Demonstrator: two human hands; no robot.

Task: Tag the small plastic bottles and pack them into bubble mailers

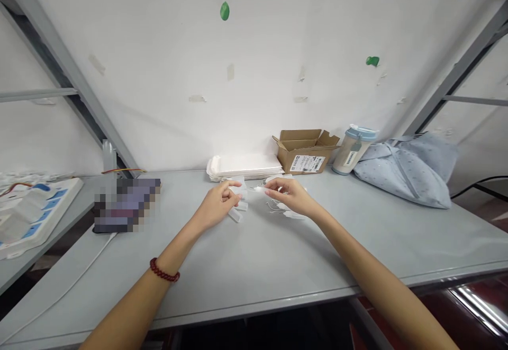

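Note:
My right hand (291,195) pinches a small white piece with a thin string (260,189) between thumb and fingertips, just above the table. My left hand (220,202) is close by on the left, its index finger stretched out and its thumb apart from it, with nothing visible between them. Several flat white strips (235,214) lie beside and partly under the left fingers. More white pieces with loose strings (292,214) lie below my right hand, which partly hides them.
A white stack (248,166) and an open cardboard box (302,152) stand against the wall. To the right are a blue-lidded cup (353,149) and a light blue cloth bag (405,170). A blurred-out device (127,205) with a white cable (75,281) lies left, near a power strip (51,218).

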